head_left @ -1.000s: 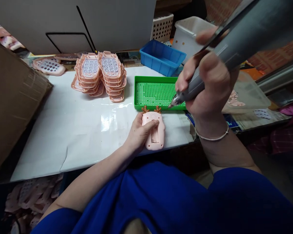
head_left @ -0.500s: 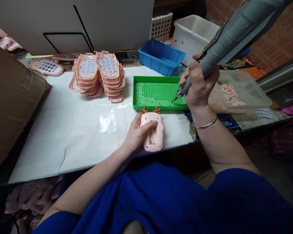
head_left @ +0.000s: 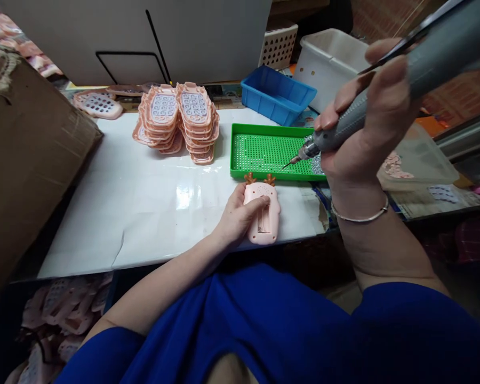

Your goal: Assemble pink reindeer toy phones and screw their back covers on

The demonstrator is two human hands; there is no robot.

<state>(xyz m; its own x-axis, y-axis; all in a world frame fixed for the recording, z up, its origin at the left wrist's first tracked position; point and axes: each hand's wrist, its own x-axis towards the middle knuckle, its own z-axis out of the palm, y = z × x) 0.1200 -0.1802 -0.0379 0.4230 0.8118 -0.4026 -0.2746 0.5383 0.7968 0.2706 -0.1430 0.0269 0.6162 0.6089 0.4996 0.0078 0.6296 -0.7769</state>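
My left hand [head_left: 237,216] grips a pink toy phone shell [head_left: 264,217] with brown antlers, lying back side up near the front edge of the white table [head_left: 144,202]. My right hand [head_left: 364,128] is wrapped round a grey electric screwdriver [head_left: 384,90], held raised at a slant. Its bit points down-left over the right part of the green perforated screw tray [head_left: 264,154], just above the surface.
Two stacks of pink keypad fronts [head_left: 180,120] stand at the back of the table. A blue bin [head_left: 278,93], a white bin [head_left: 328,56] and a clear box of pink parts [head_left: 416,160] lie to the right. A cardboard box [head_left: 28,154] flanks the left.
My right hand dipped the screwdriver tip to the green tray, then lifted it nearer to me. My left hand stayed on the pink shell.
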